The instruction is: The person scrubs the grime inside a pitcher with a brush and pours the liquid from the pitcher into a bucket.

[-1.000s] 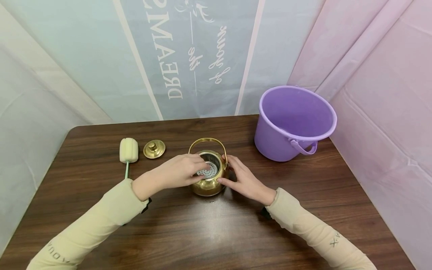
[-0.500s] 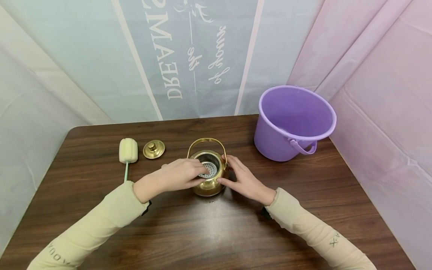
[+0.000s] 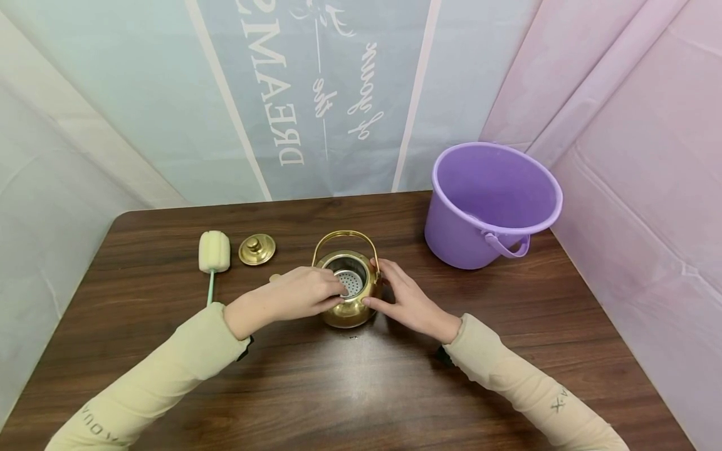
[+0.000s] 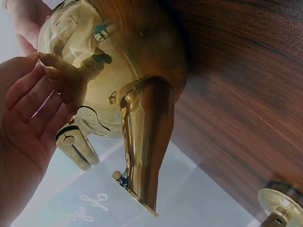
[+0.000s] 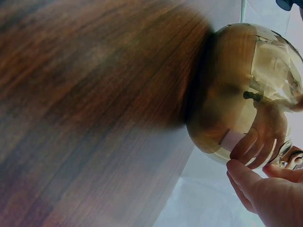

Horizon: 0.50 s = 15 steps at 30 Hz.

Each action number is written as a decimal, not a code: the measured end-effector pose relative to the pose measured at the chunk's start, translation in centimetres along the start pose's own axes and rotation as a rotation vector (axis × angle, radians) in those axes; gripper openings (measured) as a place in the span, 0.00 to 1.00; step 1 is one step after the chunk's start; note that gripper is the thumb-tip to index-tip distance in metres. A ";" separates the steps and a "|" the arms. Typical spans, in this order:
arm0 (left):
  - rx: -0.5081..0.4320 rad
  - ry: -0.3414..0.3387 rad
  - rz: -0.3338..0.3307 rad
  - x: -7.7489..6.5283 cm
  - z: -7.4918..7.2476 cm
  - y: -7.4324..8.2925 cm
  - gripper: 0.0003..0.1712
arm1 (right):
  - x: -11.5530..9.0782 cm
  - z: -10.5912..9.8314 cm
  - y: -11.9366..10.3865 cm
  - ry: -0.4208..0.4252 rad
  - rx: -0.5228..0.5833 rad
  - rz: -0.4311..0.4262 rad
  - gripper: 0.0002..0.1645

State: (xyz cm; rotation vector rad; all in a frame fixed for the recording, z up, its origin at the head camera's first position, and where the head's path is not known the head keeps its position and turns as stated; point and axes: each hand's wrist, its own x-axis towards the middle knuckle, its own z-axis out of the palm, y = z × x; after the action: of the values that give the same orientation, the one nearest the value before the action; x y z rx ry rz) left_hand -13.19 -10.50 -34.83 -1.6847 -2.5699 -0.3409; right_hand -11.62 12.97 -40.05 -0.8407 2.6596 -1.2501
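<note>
In the head view a brass teapot [image 3: 348, 314] stands lidless on the table, its hoop handle [image 3: 345, 233] upright. A perforated metal strainer [image 3: 351, 283] sits inside its mouth. My left hand [image 3: 301, 292] holds the teapot at the left of the mouth, fingers curled over the rim by the strainer and thumb outside. The fingertips inside are partly hidden. My right hand [image 3: 408, 300] grips the teapot's right side, thumb at the front and fingers behind. The left wrist view shows the spout [image 4: 147, 142] pointing away on the left side; the right wrist view shows fingers [image 5: 251, 177] against the shiny body.
The brass lid [image 3: 257, 249] lies left of the teapot. Beyond it is a pale yellow sponge brush [image 3: 215, 252] with a green stick handle, partly under the left sleeve. A purple bucket [image 3: 459, 235] stands at the back right of the dark wooden table [image 3: 361, 401].
My left hand's fingers have drawn back leftward from over the strainer to the mouth's left edge, uncovering more of it and the spout tip. The right hand and the teapot stay in place.
</note>
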 end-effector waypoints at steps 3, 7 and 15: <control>-0.003 -0.002 -0.007 0.0 0.0 0.0 0.04 | 0.0 0.0 0.0 -0.002 -0.005 0.007 0.40; 0.001 -0.005 -0.012 0.0 0.0 0.0 0.04 | -0.1 0.0 0.0 -0.004 -0.013 0.014 0.40; 0.007 -0.003 -0.020 0.2 0.0 0.1 0.05 | 0.0 0.0 0.1 -0.006 -0.001 0.009 0.40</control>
State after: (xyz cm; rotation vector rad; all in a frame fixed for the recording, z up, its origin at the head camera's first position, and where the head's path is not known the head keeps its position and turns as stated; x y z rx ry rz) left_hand -13.22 -10.34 -34.76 -1.6592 -2.5887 -0.3296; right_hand -11.64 13.00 -40.10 -0.8303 2.6565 -1.2424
